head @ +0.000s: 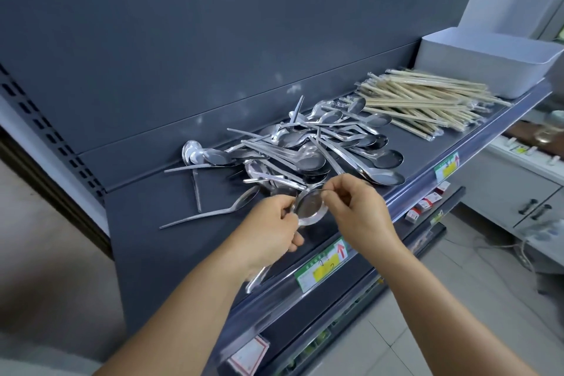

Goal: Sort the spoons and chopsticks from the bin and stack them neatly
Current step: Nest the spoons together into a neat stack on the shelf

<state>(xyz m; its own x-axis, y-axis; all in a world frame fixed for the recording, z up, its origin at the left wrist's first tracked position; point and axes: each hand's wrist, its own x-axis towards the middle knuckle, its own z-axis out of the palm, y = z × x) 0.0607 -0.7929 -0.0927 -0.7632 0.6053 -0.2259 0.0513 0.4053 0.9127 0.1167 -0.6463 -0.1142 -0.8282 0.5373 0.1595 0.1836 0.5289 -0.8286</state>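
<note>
A jumbled heap of steel spoons (308, 149) lies on the dark grey shelf (406, 131). To its right, wrapped wooden chopsticks (427, 101) lie in a loose pile. My left hand (274, 223) grips a stack of spoons (309, 207) at the front of the shelf, bowls up, with the handles sticking out below my wrist. My right hand (357, 207) pinches the rim of the top spoon bowl in that stack. A white bin (488, 67) stands at the shelf's far right end.
The shelf's front rail (396, 204) carries price tags (323, 265). A tall grey back panel (213, 40) rises behind the shelf. Lower shelves hold small boxes (427, 201). White cabinets (518, 192) stand on the tiled floor to the right.
</note>
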